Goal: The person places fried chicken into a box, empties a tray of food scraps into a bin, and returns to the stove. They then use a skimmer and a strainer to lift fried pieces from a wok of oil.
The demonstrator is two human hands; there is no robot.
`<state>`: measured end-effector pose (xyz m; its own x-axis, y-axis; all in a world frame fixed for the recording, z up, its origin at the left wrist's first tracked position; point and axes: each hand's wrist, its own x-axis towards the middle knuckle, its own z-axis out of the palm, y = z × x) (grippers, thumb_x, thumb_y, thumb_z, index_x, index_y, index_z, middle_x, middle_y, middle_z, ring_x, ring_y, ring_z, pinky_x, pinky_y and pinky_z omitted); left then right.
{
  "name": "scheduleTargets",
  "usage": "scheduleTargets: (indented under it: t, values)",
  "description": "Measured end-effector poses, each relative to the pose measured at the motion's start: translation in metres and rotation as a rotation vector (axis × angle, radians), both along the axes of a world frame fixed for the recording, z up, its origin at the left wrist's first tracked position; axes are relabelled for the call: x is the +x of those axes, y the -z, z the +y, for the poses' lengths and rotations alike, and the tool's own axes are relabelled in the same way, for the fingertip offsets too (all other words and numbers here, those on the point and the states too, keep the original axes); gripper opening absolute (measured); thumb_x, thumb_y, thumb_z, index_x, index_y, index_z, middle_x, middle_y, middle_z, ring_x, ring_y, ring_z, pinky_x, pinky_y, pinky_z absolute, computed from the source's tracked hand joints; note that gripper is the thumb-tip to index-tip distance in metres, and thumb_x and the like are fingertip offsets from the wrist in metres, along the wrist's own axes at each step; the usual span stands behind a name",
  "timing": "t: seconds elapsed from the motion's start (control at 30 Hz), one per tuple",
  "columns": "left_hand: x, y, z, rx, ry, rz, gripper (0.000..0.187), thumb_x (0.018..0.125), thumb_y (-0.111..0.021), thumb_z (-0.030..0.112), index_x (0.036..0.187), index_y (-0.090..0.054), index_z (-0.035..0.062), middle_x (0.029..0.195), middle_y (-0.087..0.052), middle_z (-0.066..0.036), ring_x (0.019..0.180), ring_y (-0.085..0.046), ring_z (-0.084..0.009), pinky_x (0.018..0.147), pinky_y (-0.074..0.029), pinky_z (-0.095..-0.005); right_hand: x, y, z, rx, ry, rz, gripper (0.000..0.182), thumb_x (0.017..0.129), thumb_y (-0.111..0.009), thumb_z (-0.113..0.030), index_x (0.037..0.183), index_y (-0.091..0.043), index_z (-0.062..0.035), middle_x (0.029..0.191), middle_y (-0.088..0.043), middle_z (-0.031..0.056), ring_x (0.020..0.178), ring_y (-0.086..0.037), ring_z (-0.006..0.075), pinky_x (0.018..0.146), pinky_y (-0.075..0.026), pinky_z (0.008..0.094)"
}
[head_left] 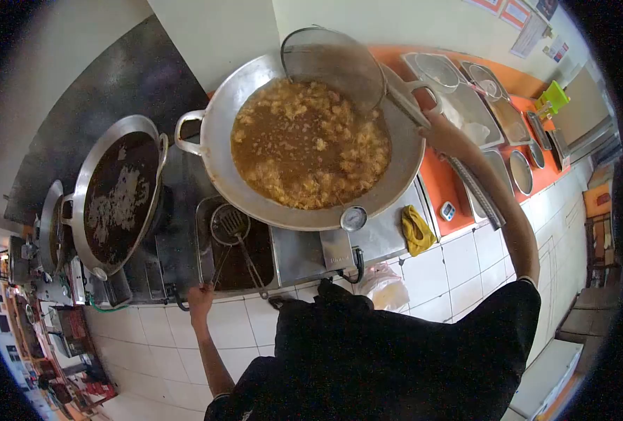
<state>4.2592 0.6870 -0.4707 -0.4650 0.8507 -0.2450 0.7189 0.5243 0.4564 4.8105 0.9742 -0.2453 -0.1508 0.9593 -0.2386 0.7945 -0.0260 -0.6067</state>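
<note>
A large wok [217, 165] of bubbling oil holds many golden frying pieces [318, 144]. My right hand [448, 135] is closed round the long metal handle of a round mesh strainer [336, 63], whose basket is over the wok's far right part. Lower left, my left hand [200, 298] has its fingers closed at the thin handle end of a utensil by the sink-like oil basin [245, 270]; which utensil is hard to tell. A skimmer [231, 223] and a slotted turner lie over that basin. A dial thermometer [353, 218] sits on the wok's near rim.
A second wok [80, 203] of dark oil stands at left, with another beyond it. Metal trays [490, 126] and strainers are on the orange counter [455, 221] at right. A yellow cloth [418, 230], a small timer [447, 210] and a plastic bag [385, 286] are near the front edge.
</note>
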Motion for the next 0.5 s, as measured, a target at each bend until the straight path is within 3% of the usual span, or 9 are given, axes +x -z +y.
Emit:
scheduleTargets:
  t: [0.03, 0.07, 0.13, 0.27, 0.3, 0.33, 0.4, 0.47, 0.5]
  values:
    - [0.000, 0.011, -0.007, 0.080, 0.062, 0.073, 0.024, 0.074, -0.060, 0.020, 0.069, -0.056, -0.0032, 0.061, -0.057, -0.020, 0.065, -0.059, -0.0339, 0.058, -0.043, -0.0402, -0.002, -0.006, -0.001, 0.044, 0.013, -0.035, 0.028, 0.082, -0.051, -0.016, 0.102, -0.043, 0.0002, 0.062, -0.051, 0.0104, 0.045, -0.053, 0.0200, 0.040, -0.043, 0.0337]
    - [-0.001, 0.027, -0.015, 0.164, 0.126, 0.145, 0.023, 0.074, -0.059, 0.019, 0.070, -0.055, -0.0035, 0.061, -0.056, -0.020, 0.065, -0.058, -0.0340, 0.058, -0.043, -0.0402, 0.012, 0.002, 0.008, 0.159, -0.077, -0.189, 0.032, 0.082, -0.052, -0.020, 0.105, -0.041, -0.0008, 0.068, -0.054, 0.0156, 0.060, -0.058, 0.0264, 0.049, -0.044, 0.0387]
    - [0.004, 0.038, -0.024, 0.237, 0.166, 0.244, 0.022, 0.075, -0.058, 0.018, 0.071, -0.055, -0.0036, 0.062, -0.056, -0.020, 0.064, -0.057, -0.0345, 0.058, -0.043, -0.0409, 0.024, 0.000, 0.009, 0.262, -0.081, -0.227, 0.031, 0.081, -0.053, -0.021, 0.103, -0.041, -0.0016, 0.070, -0.054, 0.0176, 0.066, -0.057, 0.0294, 0.054, -0.044, 0.0405]
    - [0.021, 0.072, -0.025, 0.346, 0.047, 0.453, 0.023, 0.076, -0.056, 0.020, 0.072, -0.056, -0.0030, 0.065, -0.056, -0.020, 0.066, -0.056, -0.0363, 0.062, -0.042, -0.0443, 0.060, 0.011, 0.017, 0.593, -0.252, -0.369, 0.026, 0.083, -0.051, -0.022, 0.097, -0.043, -0.0020, 0.070, -0.054, 0.0177, 0.062, -0.057, 0.0285, 0.052, -0.044, 0.0406]
    - [0.030, 0.068, -0.021, 0.402, 0.014, 0.532, 0.024, 0.077, -0.055, 0.021, 0.072, -0.056, -0.0028, 0.066, -0.056, -0.020, 0.068, -0.056, -0.0368, 0.064, -0.042, -0.0453, 0.054, 0.001, 0.011, 0.458, -0.191, -0.353, 0.029, 0.084, -0.050, -0.021, 0.103, -0.041, -0.0014, 0.068, -0.052, 0.0151, 0.055, -0.054, 0.0248, 0.046, -0.042, 0.0372]
    - [0.044, 0.066, -0.016, 0.260, -0.016, 0.400, 0.026, 0.076, -0.055, 0.023, 0.074, -0.057, -0.0032, 0.070, -0.057, -0.022, 0.072, -0.056, -0.0374, 0.067, -0.042, -0.0455, 0.048, -0.013, 0.002, 0.324, -0.132, -0.335, 0.032, 0.084, -0.049, -0.019, 0.109, -0.039, -0.0008, 0.066, -0.050, 0.0126, 0.049, -0.052, 0.0211, 0.041, -0.041, 0.0339]
    - [0.104, 0.010, 0.019, -0.021, -0.079, 0.134, 0.032, 0.076, -0.056, 0.028, 0.079, -0.058, -0.0041, 0.078, -0.058, -0.024, 0.080, -0.055, -0.0384, 0.073, -0.042, -0.0457, 0.031, -0.039, -0.017, 0.111, -0.032, -0.295, 0.038, 0.085, -0.048, -0.018, 0.117, -0.036, -0.0007, 0.063, -0.048, 0.0093, 0.042, -0.049, 0.0167, 0.035, -0.039, 0.0302]
    - [0.106, 0.087, 0.005, -0.043, 0.099, 0.292, 0.040, 0.076, -0.056, 0.033, 0.080, -0.059, -0.0067, 0.083, -0.058, -0.027, 0.087, -0.054, -0.0389, 0.079, -0.041, -0.0444, 0.019, -0.055, -0.033, -0.041, 0.060, -0.248, 0.043, 0.085, -0.048, -0.019, 0.122, -0.034, -0.0015, 0.062, -0.046, 0.0080, 0.041, -0.048, 0.0152, 0.033, -0.039, 0.0295]
    - [0.111, 0.095, 0.010, -0.086, 0.132, 0.282, 0.044, 0.075, -0.056, 0.036, 0.080, -0.059, -0.0077, 0.085, -0.058, -0.028, 0.089, -0.054, -0.0389, 0.081, -0.041, -0.0436, 0.022, -0.053, -0.036, -0.036, 0.067, -0.220, 0.044, 0.085, -0.048, -0.019, 0.123, -0.033, -0.0016, 0.061, -0.045, 0.0075, 0.040, -0.047, 0.0139, 0.032, -0.038, 0.0286]
